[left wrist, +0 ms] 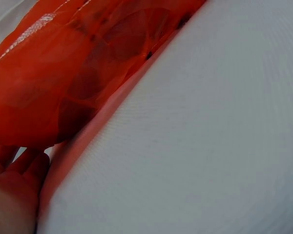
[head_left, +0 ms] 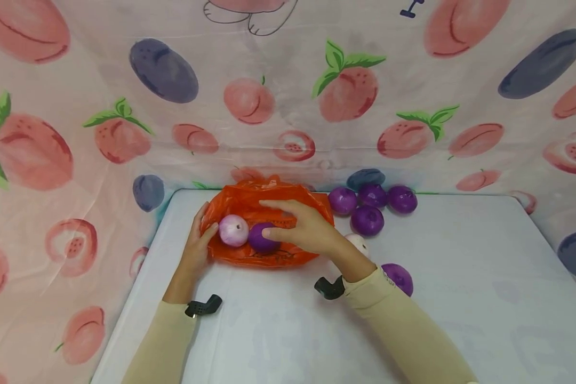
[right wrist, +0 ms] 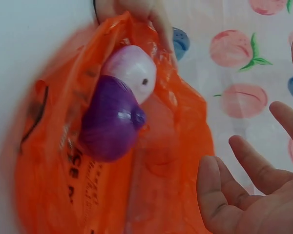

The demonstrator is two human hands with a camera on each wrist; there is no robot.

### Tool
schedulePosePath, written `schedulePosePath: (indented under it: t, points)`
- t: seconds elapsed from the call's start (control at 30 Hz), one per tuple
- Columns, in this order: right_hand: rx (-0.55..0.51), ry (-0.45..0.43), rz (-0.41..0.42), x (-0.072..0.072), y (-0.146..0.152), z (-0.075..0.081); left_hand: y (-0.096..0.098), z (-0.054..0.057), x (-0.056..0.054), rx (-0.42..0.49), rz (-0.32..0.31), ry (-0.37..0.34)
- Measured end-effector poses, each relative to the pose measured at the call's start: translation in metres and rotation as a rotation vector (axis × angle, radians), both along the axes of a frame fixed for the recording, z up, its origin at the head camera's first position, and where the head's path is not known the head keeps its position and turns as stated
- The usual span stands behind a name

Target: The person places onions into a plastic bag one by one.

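An orange plastic bag (head_left: 264, 258) lies with its mouth open towards me, printed with dark lettering. Inside sit a pale purple-white onion (head_left: 233, 230) and a deep purple onion (head_left: 259, 238), side by side and touching in the right wrist view. My left hand (head_left: 199, 245) pinches the bag's left rim, thumb on the inner side and fingers outside. Over the right part of the bag is my right hand (head_left: 307, 226), its fingers spread and holding nothing. In the right wrist view, this hand (right wrist: 254, 195) stands apart from the purple onion (right wrist: 110, 122).
Several purple onions (head_left: 367, 220) cluster on the white table (head_left: 461, 298) right of the bag, near the fruit-print cloth (head_left: 288, 64) at the back. A pale onion (head_left: 357, 242) and another purple onion (head_left: 398, 278) lie partly hidden by my right arm.
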State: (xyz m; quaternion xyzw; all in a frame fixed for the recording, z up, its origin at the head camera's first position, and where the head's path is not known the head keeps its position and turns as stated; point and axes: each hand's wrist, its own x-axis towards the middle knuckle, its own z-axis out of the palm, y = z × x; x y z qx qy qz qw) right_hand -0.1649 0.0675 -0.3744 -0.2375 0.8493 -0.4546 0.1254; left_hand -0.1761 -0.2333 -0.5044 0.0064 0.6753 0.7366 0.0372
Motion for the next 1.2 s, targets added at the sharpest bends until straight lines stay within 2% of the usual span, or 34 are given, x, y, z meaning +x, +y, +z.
schedulePosePath:
  t: [0.23, 0.53, 0.8, 1.2]
  points:
    - [0.013, -0.090, -0.050, 0.002, 0.021, 0.011, -0.001, 0.000, 0.000, 0.003, 0.003, 0.003]
    - [0.053, -0.083, -0.098, 0.001, 0.054, 0.025, -0.003, 0.000, 0.001, -0.025, 0.007, 0.000]
    - [0.000, -0.091, -0.164, -0.002, 0.084, 0.024, -0.001, 0.001, 0.001, -0.022, 0.000, 0.016]
    - [-0.093, -0.126, -0.240, -0.007, 0.127, 0.020, -0.002, 0.000, 0.000, -0.050, 0.009, -0.006]
